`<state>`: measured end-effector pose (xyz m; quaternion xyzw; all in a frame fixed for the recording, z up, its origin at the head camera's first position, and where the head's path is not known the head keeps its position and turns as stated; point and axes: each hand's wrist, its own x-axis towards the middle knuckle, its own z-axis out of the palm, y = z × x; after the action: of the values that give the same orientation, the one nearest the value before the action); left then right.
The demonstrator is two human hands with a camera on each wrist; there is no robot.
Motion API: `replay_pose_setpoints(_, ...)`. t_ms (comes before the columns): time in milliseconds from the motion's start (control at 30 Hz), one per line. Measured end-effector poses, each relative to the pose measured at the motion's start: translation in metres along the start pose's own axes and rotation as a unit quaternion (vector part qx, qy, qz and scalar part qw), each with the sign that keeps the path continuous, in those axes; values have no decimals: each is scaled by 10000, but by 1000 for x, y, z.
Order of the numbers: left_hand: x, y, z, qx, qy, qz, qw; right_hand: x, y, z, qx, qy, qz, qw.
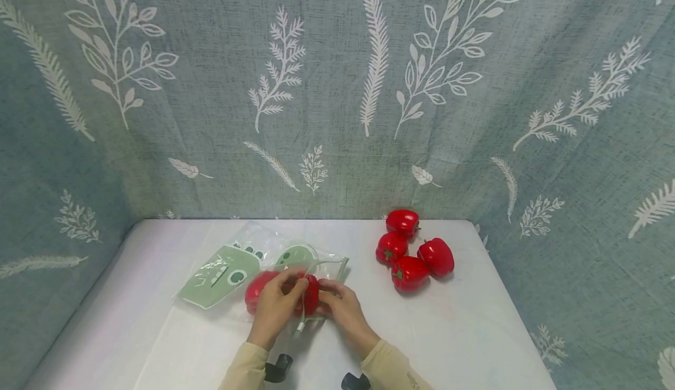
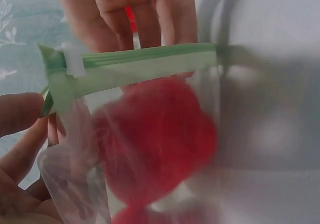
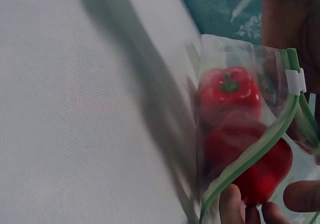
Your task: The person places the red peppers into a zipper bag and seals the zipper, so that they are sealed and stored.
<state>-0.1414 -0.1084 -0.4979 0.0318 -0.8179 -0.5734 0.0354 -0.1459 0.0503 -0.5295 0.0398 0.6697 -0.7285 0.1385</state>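
A clear slider bag (image 1: 271, 240) with a green zip strip (image 2: 150, 59) and a white slider (image 3: 296, 82) lies on its side, its mouth toward the right. One red bell pepper (image 1: 257, 290) is inside it; a second red bell pepper (image 3: 250, 159) sits at the mouth. My left hand (image 1: 276, 305) pinches the bag's edge near the slider between thumb and fingers. From the right, my right hand (image 1: 343, 311) reaches to the mouth. Its fingertips (image 3: 231, 201) touch the second pepper's end, the thumb apart from it.
Several loose red bell peppers (image 1: 410, 273) stand close together at the back right of the white table (image 1: 448, 331). Green cartoon shapes (image 1: 224, 276) show on the bag at the left. A patterned grey-green curtain (image 1: 327, 85) hangs behind the table and along both sides.
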Motion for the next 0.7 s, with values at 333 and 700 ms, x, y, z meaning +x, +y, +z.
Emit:
replay_pose_setpoints(333,0,2,2,-233,-39,33,9997,3,3,8,-11,-339,-107,9994)
replay_pose_setpoints(700,-1,2,4,-174,-68,-30,9998,1,6,16,-197,-523,-411,9976)
